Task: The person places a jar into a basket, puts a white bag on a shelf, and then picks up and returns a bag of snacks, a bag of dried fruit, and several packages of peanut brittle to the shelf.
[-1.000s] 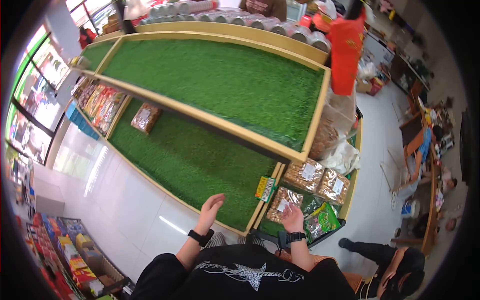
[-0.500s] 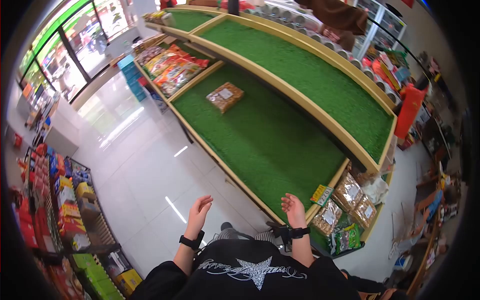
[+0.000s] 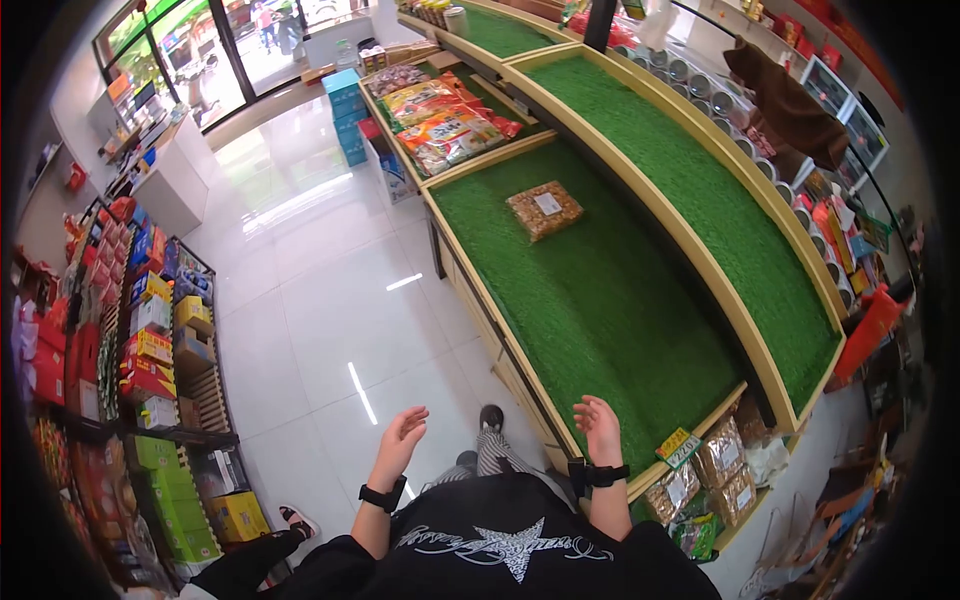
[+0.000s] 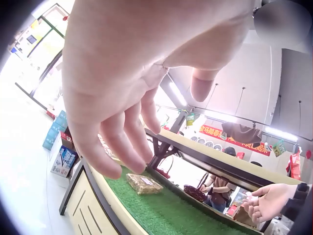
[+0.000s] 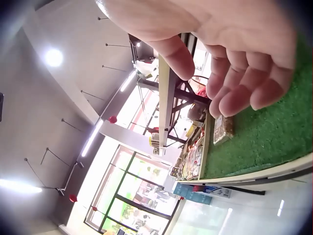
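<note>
My left hand (image 3: 404,437) hovers over the tiled floor beside the display shelf, fingers loosely bent and holding nothing. Over the front edge of the lower shelf (image 3: 600,330), lined with green turf, hangs my right hand (image 3: 599,430), its fingers relaxed and nothing in them. One clear bag of brown nuts or snacks (image 3: 545,209) with a white label lies alone on that turf, well ahead of both hands. In the left wrist view the bag (image 4: 144,184) shows beyond the fingertips. Close by the right hand stands a yellow-green price tag (image 3: 678,447) on the divider.
More labelled bags (image 3: 720,455) fill the near right compartment, with a green packet (image 3: 696,535). Colourful packets (image 3: 445,125) lie in the far compartment. An upper turf shelf (image 3: 690,170) overhangs the lower one. Stocked racks (image 3: 150,340) line the left; another person's foot (image 3: 298,520) shows nearby.
The view has swung left, so the shelf and the lone bag now appear further right. The right hand has gone from over the bagged compartment to the turf shelf's edge. Both hands stay empty.
</note>
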A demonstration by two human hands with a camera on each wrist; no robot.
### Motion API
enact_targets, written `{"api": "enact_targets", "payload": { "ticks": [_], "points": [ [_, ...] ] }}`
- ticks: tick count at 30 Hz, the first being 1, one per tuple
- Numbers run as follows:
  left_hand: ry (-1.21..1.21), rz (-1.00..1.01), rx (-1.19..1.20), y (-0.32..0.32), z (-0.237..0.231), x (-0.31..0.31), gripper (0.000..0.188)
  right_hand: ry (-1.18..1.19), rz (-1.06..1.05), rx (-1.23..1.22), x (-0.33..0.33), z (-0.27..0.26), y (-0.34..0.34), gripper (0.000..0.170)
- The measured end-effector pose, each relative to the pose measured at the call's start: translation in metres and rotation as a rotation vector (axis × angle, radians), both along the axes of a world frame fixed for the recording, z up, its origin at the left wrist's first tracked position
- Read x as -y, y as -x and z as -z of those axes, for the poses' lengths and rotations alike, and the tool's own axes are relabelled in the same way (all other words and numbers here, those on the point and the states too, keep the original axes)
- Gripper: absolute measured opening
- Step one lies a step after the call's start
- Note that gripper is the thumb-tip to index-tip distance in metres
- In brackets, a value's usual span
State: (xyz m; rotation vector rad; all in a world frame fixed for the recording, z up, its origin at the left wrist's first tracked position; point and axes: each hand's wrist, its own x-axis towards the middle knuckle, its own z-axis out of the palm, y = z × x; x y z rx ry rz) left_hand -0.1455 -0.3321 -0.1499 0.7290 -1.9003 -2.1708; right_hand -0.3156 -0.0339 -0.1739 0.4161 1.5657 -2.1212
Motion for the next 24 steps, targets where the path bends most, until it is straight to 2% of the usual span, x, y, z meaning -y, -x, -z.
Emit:
{"api": "enact_targets", "payload": {
  "ticks": [8,16,20,24],
  "points": [
    [0.137,-0.038,0.013,0.064,-0.017,0.048,0.034,0.015,0.011,0.069,0.031,0.029,0.069,0.022],
    [0.205,-0.127,-0.062,0.153,-0.053,0.103,0.032,-0.021,-0.006,-0.040,0.086,0.008,0.186,0.021],
    [0.190,-0.157,-0.070,0.185,-0.048,0.112,0.033,-0.014,-0.134,-0.074,0.115,0.004,0.234,0.021],
    [0.134,-0.128,-0.038,0.207,-0.034,0.106,0.033,-0.053,-0.228,-0.111,0.143,-0.014,0.246,0.021]
  ]
}}
